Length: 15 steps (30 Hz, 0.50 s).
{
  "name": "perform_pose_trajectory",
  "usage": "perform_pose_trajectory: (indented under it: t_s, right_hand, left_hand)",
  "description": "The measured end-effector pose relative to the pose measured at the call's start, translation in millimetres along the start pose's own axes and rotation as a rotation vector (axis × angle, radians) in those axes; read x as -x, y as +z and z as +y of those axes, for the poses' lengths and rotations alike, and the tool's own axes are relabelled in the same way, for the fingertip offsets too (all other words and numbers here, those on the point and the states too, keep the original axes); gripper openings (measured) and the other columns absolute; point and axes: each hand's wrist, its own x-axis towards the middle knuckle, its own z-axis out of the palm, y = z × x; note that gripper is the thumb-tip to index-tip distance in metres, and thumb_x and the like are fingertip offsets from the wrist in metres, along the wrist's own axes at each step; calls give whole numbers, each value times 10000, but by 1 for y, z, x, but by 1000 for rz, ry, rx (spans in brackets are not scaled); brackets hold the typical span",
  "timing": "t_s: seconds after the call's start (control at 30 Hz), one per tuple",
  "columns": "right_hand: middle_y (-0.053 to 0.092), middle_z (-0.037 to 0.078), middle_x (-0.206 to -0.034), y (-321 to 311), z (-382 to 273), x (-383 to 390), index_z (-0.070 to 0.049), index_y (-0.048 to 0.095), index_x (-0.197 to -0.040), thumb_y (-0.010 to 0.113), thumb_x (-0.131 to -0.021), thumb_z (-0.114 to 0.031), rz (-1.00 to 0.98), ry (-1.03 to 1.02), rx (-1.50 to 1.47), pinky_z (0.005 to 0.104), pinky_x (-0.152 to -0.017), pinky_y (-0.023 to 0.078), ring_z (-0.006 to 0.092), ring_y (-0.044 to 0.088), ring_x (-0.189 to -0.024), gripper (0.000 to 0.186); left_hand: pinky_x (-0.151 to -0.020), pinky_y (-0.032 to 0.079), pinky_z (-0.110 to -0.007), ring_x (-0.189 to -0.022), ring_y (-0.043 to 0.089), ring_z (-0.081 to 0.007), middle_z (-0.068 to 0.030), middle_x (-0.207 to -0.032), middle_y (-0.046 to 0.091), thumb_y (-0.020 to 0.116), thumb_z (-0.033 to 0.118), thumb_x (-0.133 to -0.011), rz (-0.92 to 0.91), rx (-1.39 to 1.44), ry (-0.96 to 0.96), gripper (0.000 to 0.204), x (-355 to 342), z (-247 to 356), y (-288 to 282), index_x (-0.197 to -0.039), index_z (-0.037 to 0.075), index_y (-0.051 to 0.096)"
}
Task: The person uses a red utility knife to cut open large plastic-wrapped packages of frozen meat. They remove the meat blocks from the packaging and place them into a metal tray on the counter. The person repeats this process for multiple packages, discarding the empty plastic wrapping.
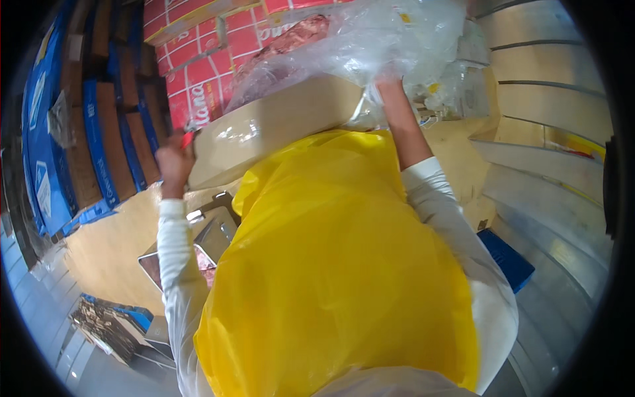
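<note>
The right hand (pixel 387 83) is blurred against clear plastic (pixel 423 40), by which meat (pixel 291 40) is partly covered. Red boxes (pixel 193 56) are cut off at the top; a metal tray (pixel 217 241) is partly hidden by the apron (pixel 337 258).

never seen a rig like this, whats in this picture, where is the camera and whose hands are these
No machine here: these are a person's bare hands, seen from a wide camera worn on their head, looking down. So the yellow apron fills the middle and straight edges bend. In front is a brown box; meat and clear plastic show beyond its near side. The left hand is at the box's left end, its grip seemingly on something small and red. The right hand is at the plastic, too blurred to judge.
</note>
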Motion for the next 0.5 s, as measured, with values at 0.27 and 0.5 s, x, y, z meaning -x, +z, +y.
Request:
perform_pose_trajectory:
  t_s: [0.27,0.5]
  right_hand:
    - [545,167,-1464,-101,-171,-41,-87,482,-1489,697,-901,-431,322,-177,291,468,-1131,439,327,528,-1338,714]
    - [519,178,-1492,-116,-389,-117,-82,464,-1504,759,-854,-414,399,-661,835,464,-1144,423,341,499,-1368,788]
  left_hand:
    - [-766,572,-438,-841,732,-367,-198,-924,755,536,86,-952,78,-328,-101,238,37,-117,-190,-1030,16,750]
    - [-851,544,-399,-939,725,-274,-159,-1062,766,514,175,-986,275,-371,-295,313,11,-105,-306,-1139,-17,707]
